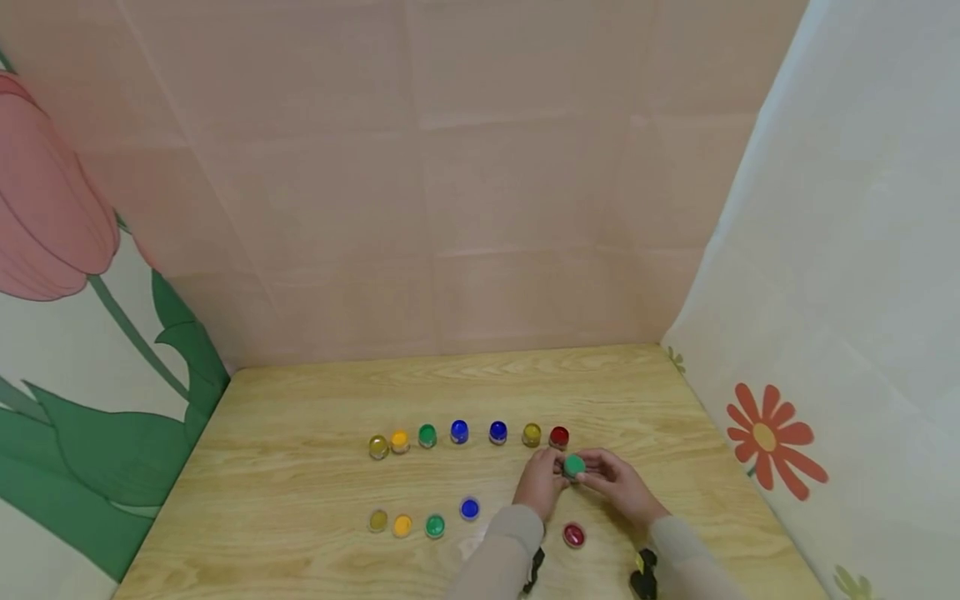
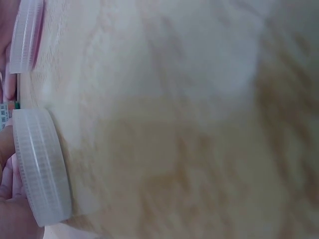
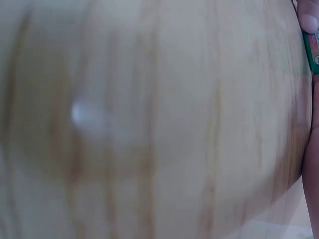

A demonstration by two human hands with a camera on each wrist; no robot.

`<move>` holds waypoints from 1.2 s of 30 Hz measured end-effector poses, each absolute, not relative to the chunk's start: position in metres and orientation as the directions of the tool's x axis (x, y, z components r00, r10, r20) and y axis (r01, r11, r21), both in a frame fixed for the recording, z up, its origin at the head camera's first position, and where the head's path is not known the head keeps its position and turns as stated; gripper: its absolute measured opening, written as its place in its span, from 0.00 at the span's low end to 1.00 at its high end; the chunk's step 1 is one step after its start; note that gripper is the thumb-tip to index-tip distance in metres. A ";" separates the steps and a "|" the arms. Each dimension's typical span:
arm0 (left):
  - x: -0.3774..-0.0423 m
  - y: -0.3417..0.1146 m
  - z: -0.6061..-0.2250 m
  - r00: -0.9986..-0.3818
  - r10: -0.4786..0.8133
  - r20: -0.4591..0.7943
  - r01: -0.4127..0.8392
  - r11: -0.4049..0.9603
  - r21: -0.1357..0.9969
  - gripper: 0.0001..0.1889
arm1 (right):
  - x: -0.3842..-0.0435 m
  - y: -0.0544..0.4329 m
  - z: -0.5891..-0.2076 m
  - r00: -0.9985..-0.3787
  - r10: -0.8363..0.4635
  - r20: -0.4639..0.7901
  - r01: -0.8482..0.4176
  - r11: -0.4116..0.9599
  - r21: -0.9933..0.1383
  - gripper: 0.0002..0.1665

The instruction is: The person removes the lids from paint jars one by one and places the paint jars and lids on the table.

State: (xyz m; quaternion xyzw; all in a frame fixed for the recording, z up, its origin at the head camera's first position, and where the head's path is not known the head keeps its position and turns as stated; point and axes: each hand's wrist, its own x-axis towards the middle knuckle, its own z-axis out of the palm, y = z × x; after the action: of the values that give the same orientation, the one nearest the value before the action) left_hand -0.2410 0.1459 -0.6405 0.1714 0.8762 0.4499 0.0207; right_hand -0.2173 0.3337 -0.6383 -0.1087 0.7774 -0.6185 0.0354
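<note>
Both hands are together at the right of the table, around a small green paint jar (image 1: 574, 466) seen from above. My left hand (image 1: 538, 483) grips it from the left and my right hand (image 1: 618, 485) holds it from the right, thumb near its top. In the right wrist view the labelled jar (image 3: 313, 52) shows at the edge, under a fingertip. Between the wrists a red lid (image 1: 573, 535) lies on the table. Close up in the left wrist view stands a translucent ridged lid (image 2: 42, 167), with a pinkish lid (image 2: 26, 37) above.
Behind the hands, uncapped paint jars stand in a row, from a yellowish one (image 1: 378, 447) to a red one (image 1: 559, 437). Nearer lie several lids, among them a green lid (image 1: 435, 526) and a blue lid (image 1: 469, 508). Printed cloth walls (image 1: 825, 333) border the wooden table (image 1: 285, 467).
</note>
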 end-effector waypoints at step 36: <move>-0.240 0.146 -0.637 -0.946 0.309 0.099 0.259 0.533 0.806 0.13 | -0.213 0.334 -0.634 -0.981 -0.190 0.040 -0.093 0.275 -0.957 0.25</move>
State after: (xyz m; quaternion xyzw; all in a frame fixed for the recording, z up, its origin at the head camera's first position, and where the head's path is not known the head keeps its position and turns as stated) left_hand -0.2402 0.1464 -0.6367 0.1623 0.8749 0.4554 0.0278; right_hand -0.2132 0.3343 -0.6335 -0.0885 0.7973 -0.5956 0.0408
